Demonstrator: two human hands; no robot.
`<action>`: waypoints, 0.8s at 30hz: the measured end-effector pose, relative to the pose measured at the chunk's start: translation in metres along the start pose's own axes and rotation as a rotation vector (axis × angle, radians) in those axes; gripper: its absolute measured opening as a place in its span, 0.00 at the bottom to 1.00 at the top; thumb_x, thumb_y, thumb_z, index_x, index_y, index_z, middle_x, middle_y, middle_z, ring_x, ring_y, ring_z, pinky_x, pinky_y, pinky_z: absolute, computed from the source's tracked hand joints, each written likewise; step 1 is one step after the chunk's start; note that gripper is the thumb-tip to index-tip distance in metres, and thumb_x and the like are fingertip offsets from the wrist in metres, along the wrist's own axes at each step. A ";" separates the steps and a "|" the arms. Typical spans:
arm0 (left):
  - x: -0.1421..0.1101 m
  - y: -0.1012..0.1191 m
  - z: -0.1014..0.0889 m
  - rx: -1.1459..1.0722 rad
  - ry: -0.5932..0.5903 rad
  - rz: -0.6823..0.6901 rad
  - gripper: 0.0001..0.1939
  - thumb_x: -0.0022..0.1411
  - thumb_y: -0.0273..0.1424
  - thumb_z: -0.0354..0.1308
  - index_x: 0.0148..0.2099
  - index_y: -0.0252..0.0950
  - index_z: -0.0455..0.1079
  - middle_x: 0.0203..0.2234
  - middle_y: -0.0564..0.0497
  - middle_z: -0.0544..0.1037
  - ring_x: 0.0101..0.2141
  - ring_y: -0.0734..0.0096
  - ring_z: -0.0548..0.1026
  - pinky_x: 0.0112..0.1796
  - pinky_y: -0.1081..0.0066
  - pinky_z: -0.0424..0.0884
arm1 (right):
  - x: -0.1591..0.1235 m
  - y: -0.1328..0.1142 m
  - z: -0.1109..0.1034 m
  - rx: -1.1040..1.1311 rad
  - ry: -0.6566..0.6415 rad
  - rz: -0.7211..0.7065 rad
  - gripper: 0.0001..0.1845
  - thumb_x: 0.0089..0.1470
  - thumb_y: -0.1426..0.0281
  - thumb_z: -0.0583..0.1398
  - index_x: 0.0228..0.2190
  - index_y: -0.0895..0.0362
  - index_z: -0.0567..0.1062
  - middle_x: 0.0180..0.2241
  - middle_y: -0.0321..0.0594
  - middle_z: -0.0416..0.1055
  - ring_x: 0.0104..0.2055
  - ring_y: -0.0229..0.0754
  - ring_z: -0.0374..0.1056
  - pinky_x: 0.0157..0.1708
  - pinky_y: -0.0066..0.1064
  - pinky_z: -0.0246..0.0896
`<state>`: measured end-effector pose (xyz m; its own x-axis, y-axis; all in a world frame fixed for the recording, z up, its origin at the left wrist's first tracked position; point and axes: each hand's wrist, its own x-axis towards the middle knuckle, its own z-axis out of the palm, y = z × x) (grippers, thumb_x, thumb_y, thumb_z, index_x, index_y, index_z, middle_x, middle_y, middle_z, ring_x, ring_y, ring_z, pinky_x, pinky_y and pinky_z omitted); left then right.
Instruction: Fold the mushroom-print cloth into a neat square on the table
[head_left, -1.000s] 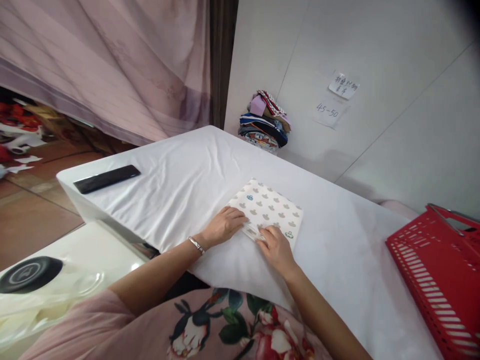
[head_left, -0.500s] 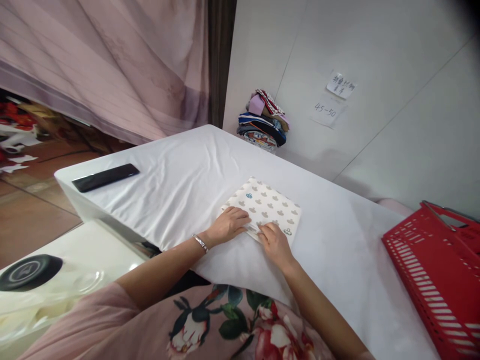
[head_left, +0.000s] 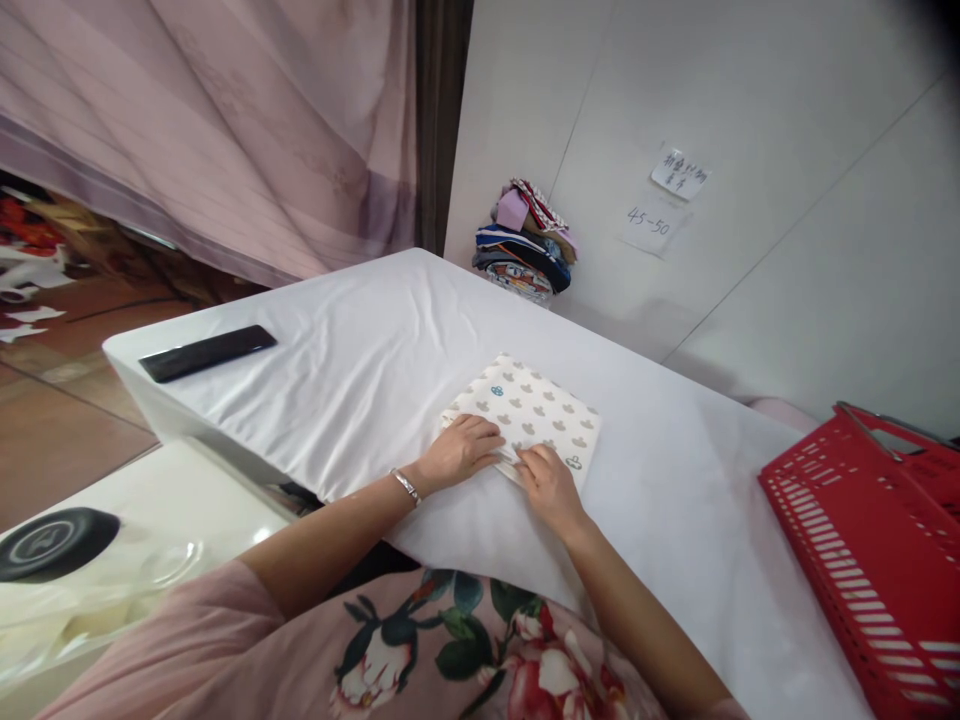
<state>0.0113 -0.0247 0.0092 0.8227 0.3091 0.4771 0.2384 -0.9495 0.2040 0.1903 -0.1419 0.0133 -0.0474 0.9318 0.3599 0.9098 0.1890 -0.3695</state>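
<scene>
A folded white cloth with grey printed shapes and a few blue-green ones lies flat on the white-covered table. My left hand rests on its near left corner, fingers stretched over the fabric and thumb by the near edge. Beside it, my right hand pinches the near edge between thumb and bent fingers. The two hands are close together, with a small lifted fold of cloth between them. The underside of the cloth and the tips of some right fingers are hidden.
A black phone lies at the table's left end. Against the wall stands a stack of folded clothes. A red plastic basket is at the right. A round black object sits on a lower white surface at the left.
The fold between my hands has flattened a little, and my hands have come slightly closer together. The cloth stays in place.
</scene>
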 end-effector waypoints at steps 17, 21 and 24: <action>0.008 0.008 0.005 0.052 -0.003 0.010 0.12 0.63 0.26 0.48 0.47 0.36 0.67 0.40 0.47 0.73 0.42 0.66 0.68 0.44 0.64 0.62 | 0.000 0.001 0.001 0.018 0.012 -0.010 0.12 0.59 0.72 0.50 0.41 0.56 0.72 0.35 0.42 0.68 0.39 0.42 0.63 0.40 0.34 0.61; 0.006 0.006 0.006 0.056 0.001 -0.009 0.13 0.61 0.22 0.47 0.45 0.35 0.68 0.39 0.48 0.74 0.41 0.67 0.68 0.43 0.65 0.62 | 0.000 -0.002 -0.001 -0.037 -0.008 -0.010 0.12 0.58 0.71 0.51 0.41 0.56 0.71 0.35 0.41 0.68 0.39 0.42 0.63 0.40 0.33 0.61; 0.005 0.004 0.007 0.051 0.004 -0.014 0.14 0.60 0.21 0.47 0.44 0.35 0.69 0.38 0.48 0.74 0.41 0.67 0.68 0.43 0.65 0.62 | 0.000 -0.006 -0.003 -0.107 -0.021 -0.015 0.11 0.57 0.71 0.53 0.41 0.56 0.71 0.35 0.42 0.67 0.39 0.43 0.62 0.39 0.34 0.60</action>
<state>0.0198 -0.0278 0.0068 0.8173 0.3222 0.4777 0.2756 -0.9467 0.1669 0.1864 -0.1441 0.0178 -0.0693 0.9357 0.3459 0.9476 0.1701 -0.2703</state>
